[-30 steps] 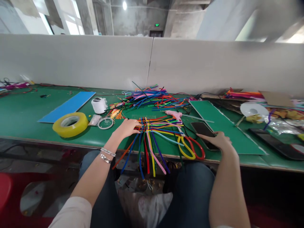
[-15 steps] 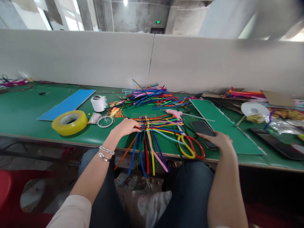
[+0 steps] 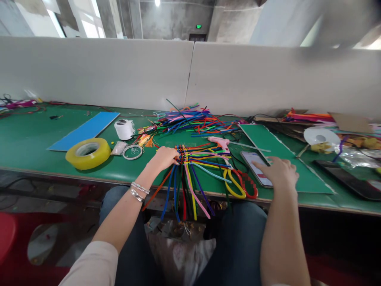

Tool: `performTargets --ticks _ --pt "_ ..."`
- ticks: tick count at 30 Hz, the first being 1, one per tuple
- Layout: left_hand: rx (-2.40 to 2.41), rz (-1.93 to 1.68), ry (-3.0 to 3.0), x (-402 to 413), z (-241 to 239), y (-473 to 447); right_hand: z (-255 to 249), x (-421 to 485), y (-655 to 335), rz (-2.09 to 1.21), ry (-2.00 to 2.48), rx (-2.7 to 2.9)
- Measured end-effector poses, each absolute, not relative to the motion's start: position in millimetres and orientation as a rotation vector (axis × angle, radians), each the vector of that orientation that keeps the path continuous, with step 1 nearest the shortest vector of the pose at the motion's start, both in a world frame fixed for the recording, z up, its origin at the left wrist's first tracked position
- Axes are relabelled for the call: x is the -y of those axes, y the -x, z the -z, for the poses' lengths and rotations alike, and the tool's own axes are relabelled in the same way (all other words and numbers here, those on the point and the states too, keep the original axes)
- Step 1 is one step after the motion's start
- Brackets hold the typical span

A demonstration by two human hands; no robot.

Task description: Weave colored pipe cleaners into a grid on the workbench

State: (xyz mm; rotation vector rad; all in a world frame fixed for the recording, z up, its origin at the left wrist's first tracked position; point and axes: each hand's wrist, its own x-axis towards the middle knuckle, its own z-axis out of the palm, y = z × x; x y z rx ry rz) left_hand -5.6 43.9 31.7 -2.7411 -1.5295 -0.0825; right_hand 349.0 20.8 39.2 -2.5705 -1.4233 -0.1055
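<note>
At the table's front edge lies a woven piece of colourful pipe cleaners point(image 3: 185, 155), its loose ends fanning to the right and hanging over the edge. My left hand point(image 3: 166, 157) grips its left side, fingers closed on it. My right hand point(image 3: 279, 173) is over the right side of a phone point(image 3: 256, 168) with a lit screen, fingers spread and the thumb at the screen; whether it touches the glass I cannot tell. Between the weave and the phone are scissors point(image 3: 235, 186) with yellow and red handles. A pink glue gun point(image 3: 220, 143) lies behind them.
A heap of pipe cleaners point(image 3: 190, 119) lies at the back. To the left are a yellow tape roll point(image 3: 70, 155), white thread spool point(image 3: 124, 129), wire ring point(image 3: 133, 152) and blue board point(image 3: 85, 131). A green board point(image 3: 285, 159) and dark tray point(image 3: 345, 180) lie right.
The phone's screen has gone from dark to lit. My right hand has lifted slightly and spread its fingers. My left hand stays on the weave, shifted a little.
</note>
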Motion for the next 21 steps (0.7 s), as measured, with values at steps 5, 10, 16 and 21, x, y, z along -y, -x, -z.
performTargets --ticks 5,10,16,21 --pt "1.492 0.082 2.738 -44.0 -30.0 3.9 -57.1 -24.6 -307.6 0.436 2.018 1.525" --pt "1.516 0.058 2.708 -43.9 -29.1 2.8 -45.1 -43.7 -237.6 0.122 1.356 2.143" --pt "1.532 0.066 2.662 -40.4 -26.5 1.0 -10.0 -54.2 -173.6 -0.265 0.902 2.611" --pt "1.553 0.113 2.71 -35.6 -30.3 3.8 4.5 -56.4 -178.5 -0.432 0.903 2.622"
